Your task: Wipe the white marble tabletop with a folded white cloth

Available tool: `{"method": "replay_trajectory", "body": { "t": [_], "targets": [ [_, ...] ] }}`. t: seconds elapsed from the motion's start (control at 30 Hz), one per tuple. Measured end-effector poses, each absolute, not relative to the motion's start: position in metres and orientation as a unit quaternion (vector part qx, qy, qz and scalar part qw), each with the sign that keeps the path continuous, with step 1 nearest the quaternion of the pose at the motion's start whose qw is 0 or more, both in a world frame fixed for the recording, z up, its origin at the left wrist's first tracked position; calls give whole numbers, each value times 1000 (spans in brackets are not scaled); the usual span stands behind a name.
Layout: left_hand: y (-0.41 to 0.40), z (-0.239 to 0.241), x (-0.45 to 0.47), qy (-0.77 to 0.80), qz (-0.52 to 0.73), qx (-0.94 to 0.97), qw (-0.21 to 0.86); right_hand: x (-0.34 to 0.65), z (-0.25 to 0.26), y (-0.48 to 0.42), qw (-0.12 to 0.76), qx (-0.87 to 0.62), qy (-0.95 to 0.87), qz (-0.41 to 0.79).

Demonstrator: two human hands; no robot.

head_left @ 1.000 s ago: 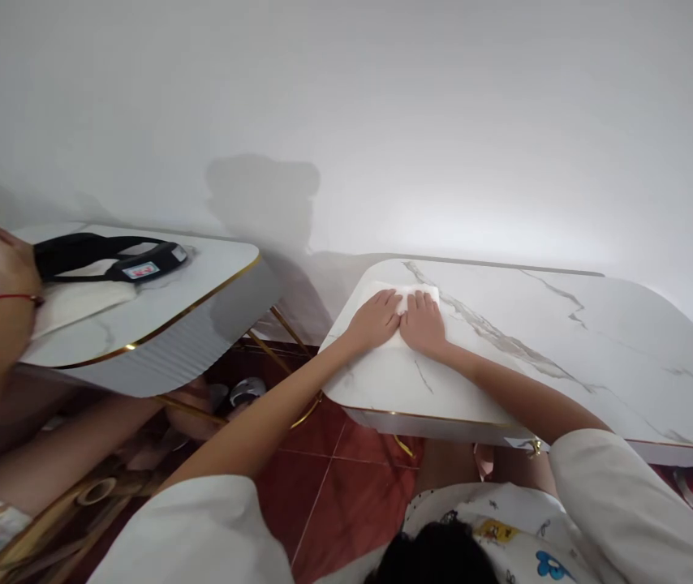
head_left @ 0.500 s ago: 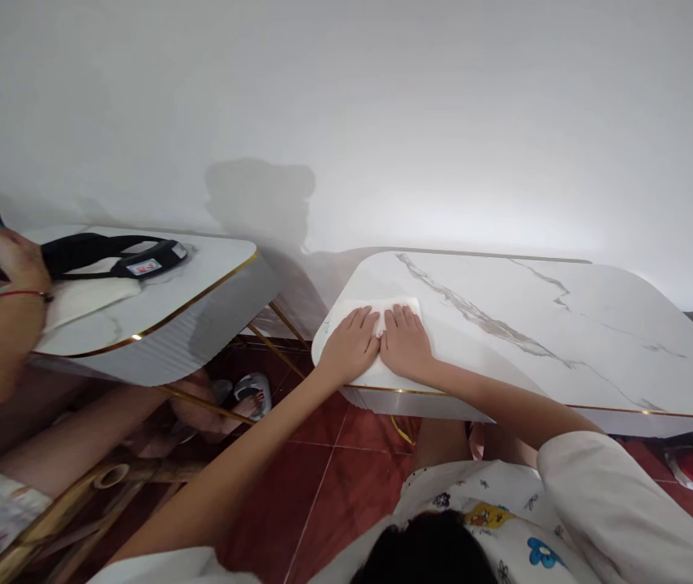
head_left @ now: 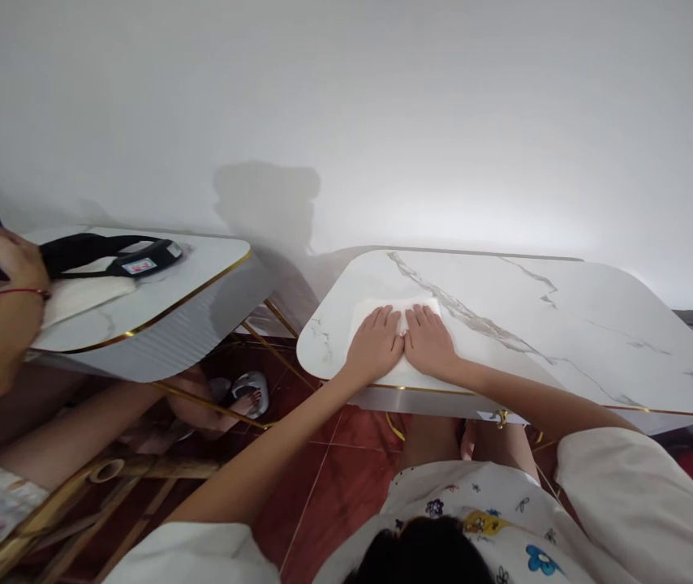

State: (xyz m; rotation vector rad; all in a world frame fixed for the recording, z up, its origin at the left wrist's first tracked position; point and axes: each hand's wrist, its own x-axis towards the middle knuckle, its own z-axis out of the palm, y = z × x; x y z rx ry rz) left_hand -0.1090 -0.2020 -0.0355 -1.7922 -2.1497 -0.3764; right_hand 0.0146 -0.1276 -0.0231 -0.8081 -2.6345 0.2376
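Note:
A thin white sheet, a tissue or cloth [head_left: 361, 311], lies flat on the white marble-patterned table [head_left: 505, 300] near its left end. My left hand [head_left: 374, 344] rests palm down on the sheet, fingers stretched forward. Beside it, my right hand [head_left: 429, 339] also lies flat on the sheet, its fingers extended. The thumbs meet between the hands. Most of the sheet's middle is hidden under them.
To the left stands a second table [head_left: 200, 251] with a black strap headset [head_left: 143, 261] and a white sheet [head_left: 88, 296]. A person's hand [head_left: 18, 255] there holds a phone. A bamboo chair [head_left: 106, 470] is at lower left. A white wall rises behind.
Both my hands have slid a little to the right along the table, and the white sheet has moved with them. My view has shifted slightly.

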Motion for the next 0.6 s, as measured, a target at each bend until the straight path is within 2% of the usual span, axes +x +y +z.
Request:
{"method": "replay_trajectory", "body": {
  "t": [0.37,0.6],
  "targets": [
    [-137,-32,-133,-740,-152,-639,148,-9,-25,-66,221,-291,-929,49],
    [-105,-35,-162,-733,-161,-644,150,-37,-25,-33,212,-286,-932,59]
  ]
}}
